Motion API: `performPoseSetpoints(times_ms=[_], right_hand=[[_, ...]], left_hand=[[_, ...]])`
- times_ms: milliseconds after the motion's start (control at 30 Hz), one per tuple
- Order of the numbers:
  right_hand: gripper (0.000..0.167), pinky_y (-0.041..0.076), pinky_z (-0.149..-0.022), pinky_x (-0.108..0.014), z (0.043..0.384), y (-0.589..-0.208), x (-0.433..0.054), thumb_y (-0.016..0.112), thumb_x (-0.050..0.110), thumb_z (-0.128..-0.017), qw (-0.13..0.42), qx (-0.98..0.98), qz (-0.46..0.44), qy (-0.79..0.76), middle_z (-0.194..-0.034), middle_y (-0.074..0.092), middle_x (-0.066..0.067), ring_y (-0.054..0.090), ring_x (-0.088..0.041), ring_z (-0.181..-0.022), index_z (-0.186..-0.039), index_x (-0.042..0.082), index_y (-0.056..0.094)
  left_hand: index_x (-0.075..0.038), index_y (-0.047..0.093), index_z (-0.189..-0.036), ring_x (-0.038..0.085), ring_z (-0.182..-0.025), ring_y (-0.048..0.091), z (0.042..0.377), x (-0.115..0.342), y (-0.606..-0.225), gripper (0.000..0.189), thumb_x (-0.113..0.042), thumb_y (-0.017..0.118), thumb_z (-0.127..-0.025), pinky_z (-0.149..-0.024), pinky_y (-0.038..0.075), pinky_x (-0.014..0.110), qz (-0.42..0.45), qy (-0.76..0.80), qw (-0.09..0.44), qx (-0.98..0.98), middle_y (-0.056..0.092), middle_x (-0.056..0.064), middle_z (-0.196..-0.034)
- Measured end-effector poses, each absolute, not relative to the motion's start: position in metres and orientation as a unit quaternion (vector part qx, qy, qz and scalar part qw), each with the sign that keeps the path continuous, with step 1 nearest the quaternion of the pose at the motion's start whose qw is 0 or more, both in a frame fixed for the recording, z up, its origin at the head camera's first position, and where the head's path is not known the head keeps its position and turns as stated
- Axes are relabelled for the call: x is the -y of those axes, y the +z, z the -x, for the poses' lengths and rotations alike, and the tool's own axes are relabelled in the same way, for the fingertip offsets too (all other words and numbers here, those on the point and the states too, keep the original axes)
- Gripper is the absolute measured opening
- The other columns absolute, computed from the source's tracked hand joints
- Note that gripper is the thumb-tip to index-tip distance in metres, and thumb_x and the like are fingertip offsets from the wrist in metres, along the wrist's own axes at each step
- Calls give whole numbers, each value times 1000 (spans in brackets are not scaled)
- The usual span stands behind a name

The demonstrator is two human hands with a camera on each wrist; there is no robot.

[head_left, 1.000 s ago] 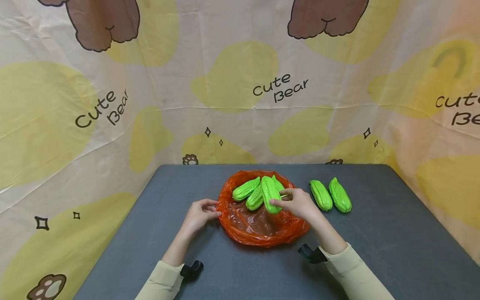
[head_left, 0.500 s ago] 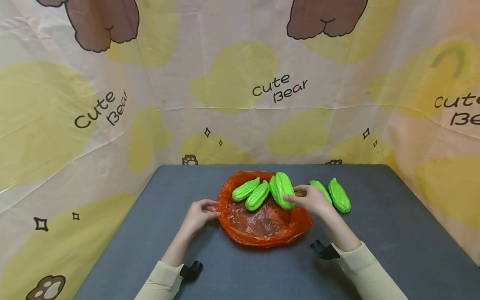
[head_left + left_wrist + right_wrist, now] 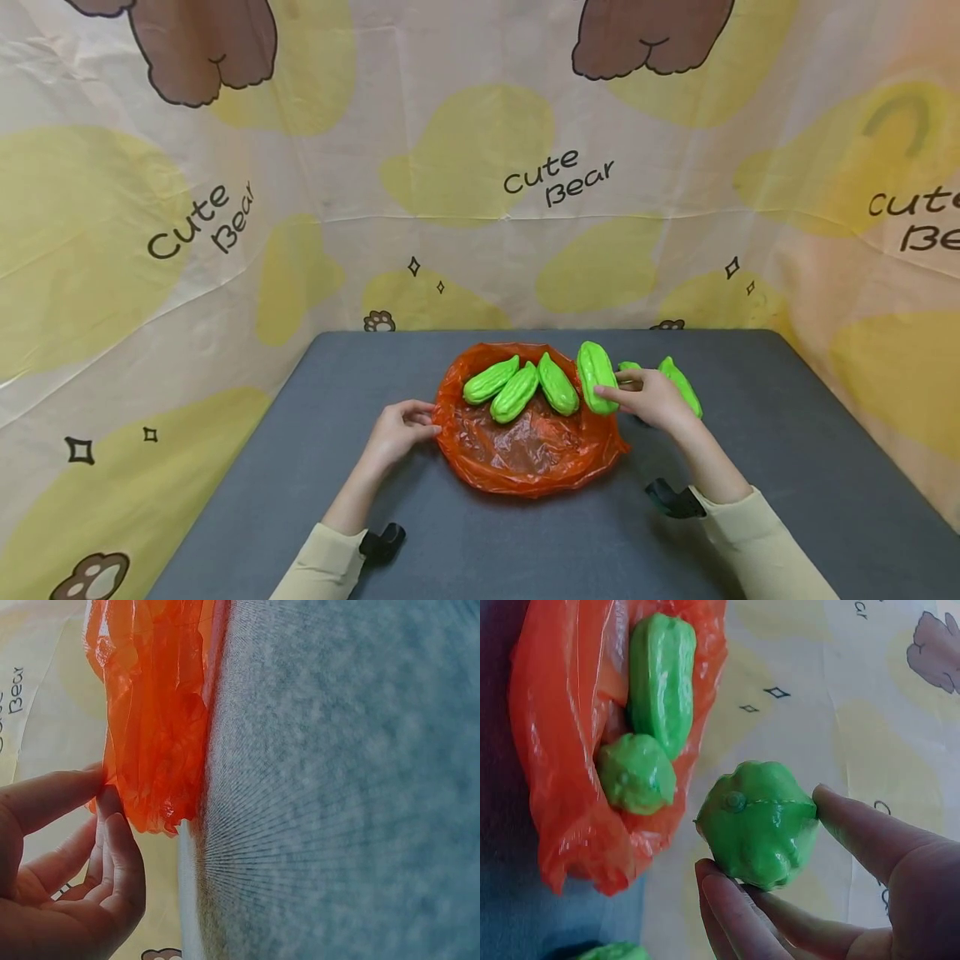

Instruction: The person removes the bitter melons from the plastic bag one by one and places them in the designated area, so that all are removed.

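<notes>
A bitter melon (image 3: 597, 377), bright green and ridged, is held between the thumb and fingers of my right hand (image 3: 656, 398). It hangs raised over the right rim of an open orange-red plastic bag (image 3: 525, 479). Inside the bag lie three more bitter melons: the left one (image 3: 491, 381), the middle one (image 3: 515, 392) and the right one (image 3: 558, 385). My left hand (image 3: 396, 432) pinches the bag's left edge; the left wrist view shows the thin plastic (image 3: 154, 712) at its fingertips. The right wrist view sees the held bitter melon (image 3: 759, 825) end-on.
Right of the bag, two further bitter melons lie on the grey table (image 3: 480, 550); one (image 3: 681, 385) shows mostly, the other (image 3: 628, 365) is largely hidden behind my right hand. A printed cloth (image 3: 465, 150) hangs behind the table.
My right hand has carried the bitter melon rightward, from over the bag's middle to its right rim. The three melons in the bag are now uncovered. My left hand has stayed put.
</notes>
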State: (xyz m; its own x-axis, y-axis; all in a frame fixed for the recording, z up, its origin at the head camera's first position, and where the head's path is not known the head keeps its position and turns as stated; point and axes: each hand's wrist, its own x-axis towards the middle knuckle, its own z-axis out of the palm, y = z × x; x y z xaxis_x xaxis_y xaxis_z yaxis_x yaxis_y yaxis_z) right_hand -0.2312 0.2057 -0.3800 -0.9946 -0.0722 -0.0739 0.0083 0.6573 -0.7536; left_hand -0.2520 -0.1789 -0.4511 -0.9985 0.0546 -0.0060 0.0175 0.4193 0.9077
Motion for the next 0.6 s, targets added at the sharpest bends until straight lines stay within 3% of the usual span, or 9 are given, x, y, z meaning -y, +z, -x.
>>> performPoseSetpoints(times_ms=[333, 600], right_hand=[[80, 53, -70, -35, 229, -376, -222, 64, 50, -86, 57, -917, -5, -396, -122, 59, -28, 69, -27, -89, -136, -9, 43], [82, 53, -83, -42, 230, -372, -238, 62, 53, -86, 56, -915, -10, -400, -127, 55, -30, 68, -30, -96, -137, -8, 42]], left_hand=[[1, 68, -107, 14, -69, 62, 251, 178, -451, 32, -7, 77, -77, -64, 52, 29, -20, 539, 19, -842, 67, 9, -83], [1, 68, -106, 16, -71, 63, 251, 177, -451, 33, -8, 78, -76, -64, 52, 29, -17, 537, 13, -843, 67, 10, -83]])
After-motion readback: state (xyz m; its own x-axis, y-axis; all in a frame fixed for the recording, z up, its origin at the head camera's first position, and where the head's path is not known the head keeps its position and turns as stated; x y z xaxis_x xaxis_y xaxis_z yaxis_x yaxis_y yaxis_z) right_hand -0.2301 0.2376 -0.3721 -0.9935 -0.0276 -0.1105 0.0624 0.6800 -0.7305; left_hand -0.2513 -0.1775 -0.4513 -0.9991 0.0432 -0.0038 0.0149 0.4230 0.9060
